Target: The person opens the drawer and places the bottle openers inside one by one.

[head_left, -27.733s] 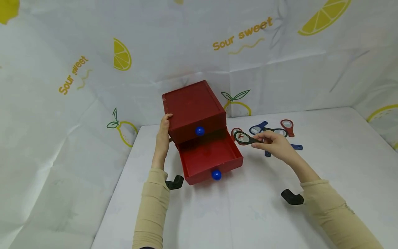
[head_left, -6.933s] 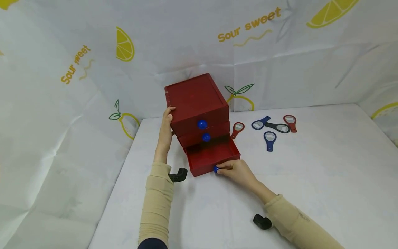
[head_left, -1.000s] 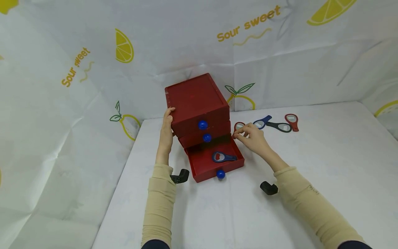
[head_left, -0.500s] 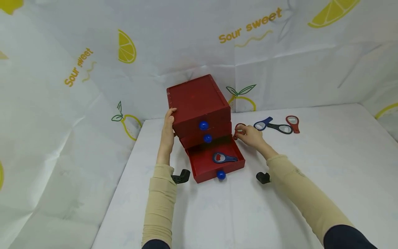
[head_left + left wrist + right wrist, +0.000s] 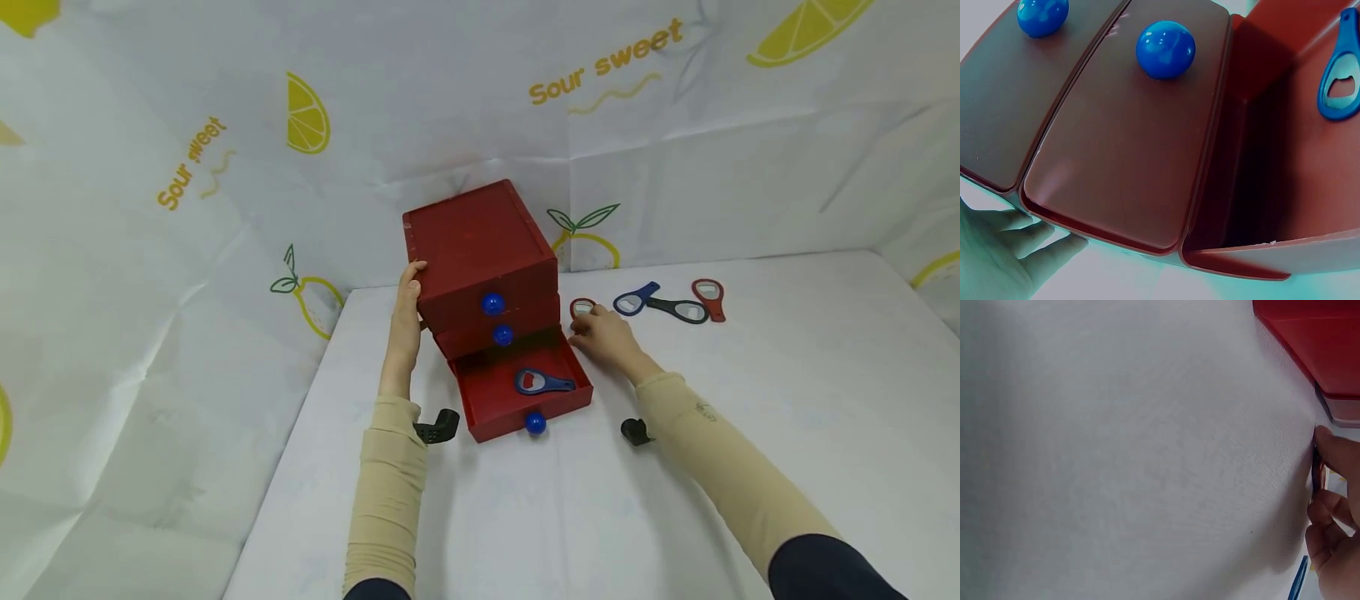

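Observation:
A red drawer cabinet (image 5: 480, 237) stands at the back with its bottom drawer (image 5: 495, 428) pulled out. My left hand (image 5: 403, 327) rests along the cabinet's left side, its fingertips at the upper edge; in the left wrist view the fingers lie straight against the wall. Inside the drawer lies a blue bottle opener (image 5: 551, 384). Right of the cabinet, my right hand (image 5: 609, 340) pinches a red bottle opener (image 5: 577, 305) between thumb and fingers, low over the table. In the right wrist view, only a narrow part of that opener (image 5: 1318, 472) shows between the fingers.
Beyond the right hand lie a blue bottle opener (image 5: 633, 300), a black one (image 5: 678, 310) and another red one (image 5: 711, 298). The upper drawers are closed, with blue knobs (image 5: 492, 304). A white printed sheet (image 5: 450, 100) hangs behind the table (image 5: 787, 400).
Earlier the middle drawer stood open and my right hand held a black opener; later it gripped the bottom knob. A blue opener has since entered the bottom drawer, and the right hand has reached the red opener.

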Motion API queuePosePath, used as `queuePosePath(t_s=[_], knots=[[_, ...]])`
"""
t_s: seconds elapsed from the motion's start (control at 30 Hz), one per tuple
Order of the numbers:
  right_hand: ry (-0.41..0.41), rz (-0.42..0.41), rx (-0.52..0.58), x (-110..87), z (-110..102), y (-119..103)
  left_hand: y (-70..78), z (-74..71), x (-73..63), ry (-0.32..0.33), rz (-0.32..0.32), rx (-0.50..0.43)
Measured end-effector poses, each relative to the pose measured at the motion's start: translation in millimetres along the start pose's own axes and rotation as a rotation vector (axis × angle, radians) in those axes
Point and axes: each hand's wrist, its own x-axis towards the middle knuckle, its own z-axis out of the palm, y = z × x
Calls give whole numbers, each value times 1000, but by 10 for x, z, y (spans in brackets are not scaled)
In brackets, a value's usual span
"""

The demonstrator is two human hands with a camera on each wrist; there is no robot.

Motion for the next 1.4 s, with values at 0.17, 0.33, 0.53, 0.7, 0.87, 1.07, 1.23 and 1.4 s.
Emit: queuePosePath(t_s=[0.17,0.33,0.53,0.7,0.87,1.07,1.23,1.4], knots=[[49,12,49,-37,-21,27,15,7,-8,-4,-5,3],[33,61,80,-68,-88,74,5,8,-11,-6,-1,-8],[26,180,121,-111,-188,176,-4,6,-15,-3,3,-11],[-1,238,139,-163,-245,260,-7,9,-12,-8,1,-10],[15,245,173,-217,-259,337,-14,5,-3,-3,-5,-14],[66,217,192,-303,-283,413,-3,17,2,-1,-13,-11],[106,183,207,-378,-368,442,-13,12,6,5,-5,-10],[123,176,211,-518,-426,454,-13,12,2,6,-12,-12]])
